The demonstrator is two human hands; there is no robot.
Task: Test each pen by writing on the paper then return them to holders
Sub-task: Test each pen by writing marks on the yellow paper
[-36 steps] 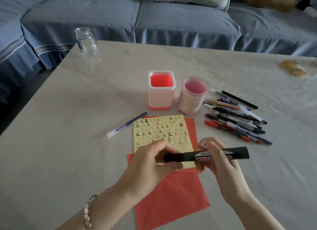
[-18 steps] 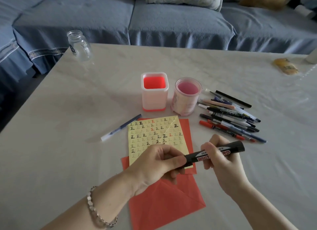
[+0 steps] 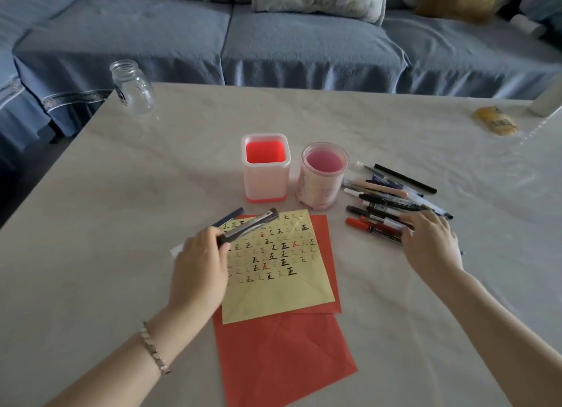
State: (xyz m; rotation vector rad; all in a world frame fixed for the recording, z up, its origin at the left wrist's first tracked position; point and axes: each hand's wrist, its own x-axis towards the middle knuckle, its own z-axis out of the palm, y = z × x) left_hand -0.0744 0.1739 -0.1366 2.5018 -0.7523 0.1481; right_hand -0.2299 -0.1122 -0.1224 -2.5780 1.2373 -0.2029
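My left hand (image 3: 199,270) grips a black whiteboard marker (image 3: 252,225) by one end; the marker slants up and right over the top of the yellow paper (image 3: 273,294), which is covered in small written characters. Red paper (image 3: 282,361) lies under the yellow sheet. Behind the papers stand a square white-and-red holder (image 3: 265,178) and a round pink holder (image 3: 319,187), neither with a pen showing in it. My right hand (image 3: 431,242) lies with its fingers stretched onto the near edge of a pile of several pens (image 3: 383,200). A blue pen (image 3: 232,215) lies partly hidden behind my left hand.
A glass jar (image 3: 133,87) stands at the table's far left corner. A yellow packet (image 3: 495,121) and a white object (image 3: 546,99) sit at the far right. A blue-grey sofa (image 3: 304,41) runs along behind the table.
My right hand let go of the marker and moved right onto the pen pile. My left hand kept the marker and swung it up toward the holders.
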